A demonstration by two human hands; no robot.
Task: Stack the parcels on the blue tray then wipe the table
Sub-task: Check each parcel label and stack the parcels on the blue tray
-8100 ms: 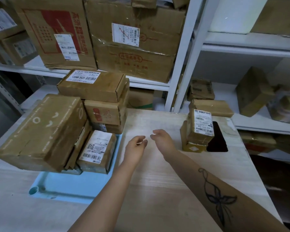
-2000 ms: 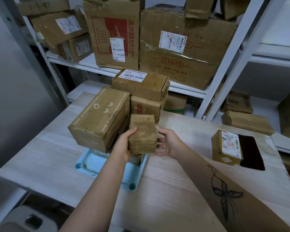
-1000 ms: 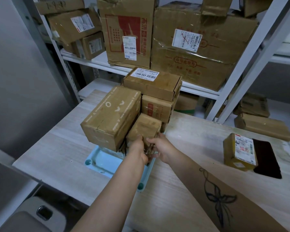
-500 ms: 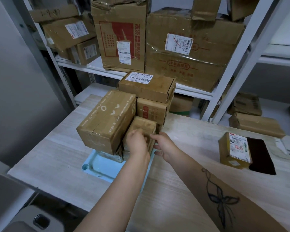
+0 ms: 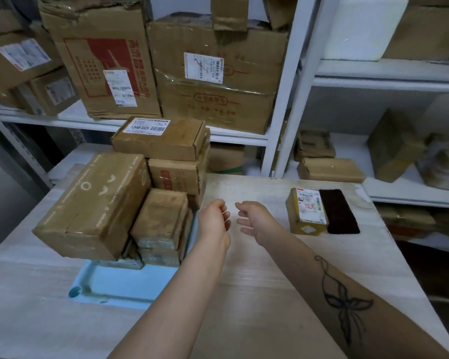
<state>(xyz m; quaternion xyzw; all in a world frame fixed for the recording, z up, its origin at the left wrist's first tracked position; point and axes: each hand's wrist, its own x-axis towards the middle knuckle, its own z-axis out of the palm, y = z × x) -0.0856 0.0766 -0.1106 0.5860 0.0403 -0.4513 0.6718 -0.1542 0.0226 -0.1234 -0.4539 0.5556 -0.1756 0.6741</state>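
A pale wooden table (image 5: pixel 270 294) stood before white metal shelving (image 5: pixel 283 99) crowded with large brown cardboard cartons (image 5: pixel 218 73). On the table's left lay the shallow light-blue plastic tray (image 5: pixel 119 286), its near part bare and its far part loaded with parcels. A long brown cardboard box with white print (image 5: pixel 94 203) sat tilted at the left of the pile, overhanging the tray's left edge. Just beside it on the right, a small plain brown box (image 5: pixel 161 218) rested on other taped packages. Behind these a brown box with a red mark (image 5: pixel 175 174) carried a flat brown box with a white barcode label (image 5: pixel 163 137) on top. One small yellow-brown parcel with a white label (image 5: pixel 307 212) lay on the table at the right, well apart from the tray. A dark brown rectangular pad (image 5: pixel 338 211) lay against its right side. Between tray and parcel, the left hand (image 5: pixel 213 218) and right hand (image 5: pixel 254 218) hovered over the wood close together. Their fingers were loosely curled and gripped nothing.
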